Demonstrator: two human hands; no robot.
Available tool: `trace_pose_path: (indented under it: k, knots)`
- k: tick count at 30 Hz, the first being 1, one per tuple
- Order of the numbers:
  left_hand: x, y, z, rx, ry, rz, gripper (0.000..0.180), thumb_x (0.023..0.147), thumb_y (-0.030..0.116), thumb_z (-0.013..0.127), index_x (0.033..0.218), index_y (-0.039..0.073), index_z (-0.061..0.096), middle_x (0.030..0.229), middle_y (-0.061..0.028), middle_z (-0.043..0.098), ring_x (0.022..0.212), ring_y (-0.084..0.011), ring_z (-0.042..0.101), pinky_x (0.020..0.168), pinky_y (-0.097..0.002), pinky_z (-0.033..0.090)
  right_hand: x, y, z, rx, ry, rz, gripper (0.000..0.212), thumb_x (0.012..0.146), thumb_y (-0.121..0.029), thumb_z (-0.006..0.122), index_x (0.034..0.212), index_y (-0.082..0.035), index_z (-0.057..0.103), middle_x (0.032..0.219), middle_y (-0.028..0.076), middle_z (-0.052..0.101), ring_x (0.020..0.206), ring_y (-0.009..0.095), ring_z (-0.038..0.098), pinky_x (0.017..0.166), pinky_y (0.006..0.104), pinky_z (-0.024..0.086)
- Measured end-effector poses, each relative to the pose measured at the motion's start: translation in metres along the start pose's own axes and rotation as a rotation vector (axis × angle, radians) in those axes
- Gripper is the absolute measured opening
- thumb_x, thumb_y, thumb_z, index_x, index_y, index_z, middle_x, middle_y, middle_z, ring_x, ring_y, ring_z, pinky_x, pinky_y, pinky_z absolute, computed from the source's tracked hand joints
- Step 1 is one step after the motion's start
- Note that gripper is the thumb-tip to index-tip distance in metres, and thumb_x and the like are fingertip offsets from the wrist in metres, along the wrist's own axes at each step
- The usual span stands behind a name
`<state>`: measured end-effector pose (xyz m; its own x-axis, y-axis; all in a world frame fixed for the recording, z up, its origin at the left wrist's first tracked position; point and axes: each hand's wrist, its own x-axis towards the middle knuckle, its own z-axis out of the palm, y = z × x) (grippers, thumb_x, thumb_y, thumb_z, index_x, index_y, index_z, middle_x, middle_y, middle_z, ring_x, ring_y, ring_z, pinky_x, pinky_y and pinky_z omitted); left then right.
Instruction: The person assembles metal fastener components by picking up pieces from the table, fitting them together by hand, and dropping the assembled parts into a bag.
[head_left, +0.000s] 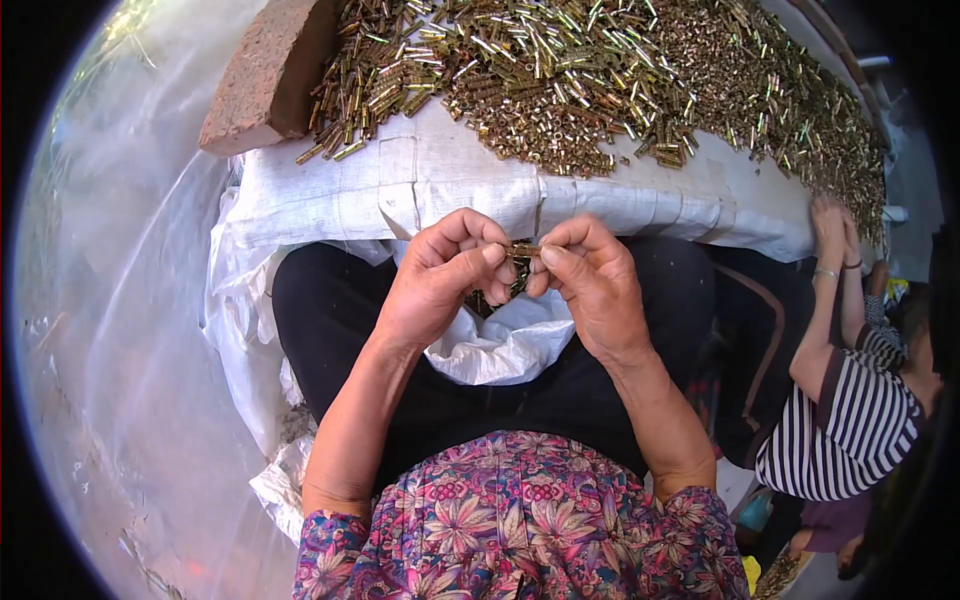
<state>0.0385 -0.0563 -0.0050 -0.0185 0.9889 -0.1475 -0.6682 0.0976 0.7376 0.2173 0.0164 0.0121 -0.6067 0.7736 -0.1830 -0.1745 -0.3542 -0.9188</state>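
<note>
Between my two hands, over my lap, is a small brass-coloured metal sleeve [522,251] lying crosswise. My left hand [448,262] pinches its left end between thumb and forefinger. The right end is pinched the same way by my right hand [590,275]. Whether it is one piece or two joined ones, I cannot tell. Below my fingers a white woven sack [500,345] hangs between my knees, its mouth gaping, with more brass-coloured pieces [487,300] partly hidden inside by my hands.
Ahead, a surface covered in white woven cloth [450,185] carries a big pile of small metal tubes and rings [560,90]. A reddish brick [270,80] stands at its left end. At right, a co-worker in a striped top [850,430] reaches to the pile's edge. Clear plastic sheeting [130,330] covers the left.
</note>
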Motion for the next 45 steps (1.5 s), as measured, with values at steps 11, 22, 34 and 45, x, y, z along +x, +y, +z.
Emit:
trace_pose_path:
  k: [11,22,34,45]
  knots:
    - [0.001,-0.010,0.001,-0.054,-0.001,-0.007,0.012,0.094,0.013,0.062,0.097,0.004,0.055,0.077,-0.0054,0.063,0.061,-0.0105,0.058,0.058,-0.0216,0.048,-0.003,0.003,-0.006,-0.215,-0.033,-0.106,0.006,0.094,-0.005,0.058,0.099,-0.002,0.056,0.082,0.007,0.065,0.072,0.013,0.063,0.070,0.0260,0.052]
    - [-0.005,-0.017,0.007,-0.380,-0.315,-0.109,0.022,0.092,0.019,0.066,0.100,0.005,0.052,0.077,-0.0058,0.061,0.057,-0.0105,0.054,0.052,-0.0219,0.041,-0.010,-0.001,-0.010,0.193,-0.299,0.127,0.009,0.095,-0.009,0.059,0.095,-0.002,0.056,0.083,0.007,0.063,0.071,0.013,0.062,0.067,0.0258,0.051]
    - [0.031,0.042,-0.014,1.194,0.291,0.095,0.014,0.087,0.010,0.065,0.095,-0.001,0.060,0.077,-0.0062,0.061,0.073,-0.0132,0.058,0.068,-0.0286,0.047,0.119,-0.049,-0.070,-1.106,0.108,-0.487,0.010,0.088,-0.009,0.064,0.095,-0.001,0.063,0.083,0.005,0.063,0.073,0.012,0.058,0.068,0.0276,0.046]
    - [0.103,0.032,-0.033,1.685,0.359,0.364,0.013,0.082,0.016,0.062,0.091,0.006,0.061,0.088,-0.0123,0.064,0.081,-0.0345,0.064,0.068,-0.0455,0.049,0.160,-0.044,-0.066,-1.656,-0.004,-0.739,0.024,0.077,0.001,0.058,0.100,-0.004,0.058,0.092,0.017,0.063,0.083,0.035,0.062,0.071,0.0442,0.051]
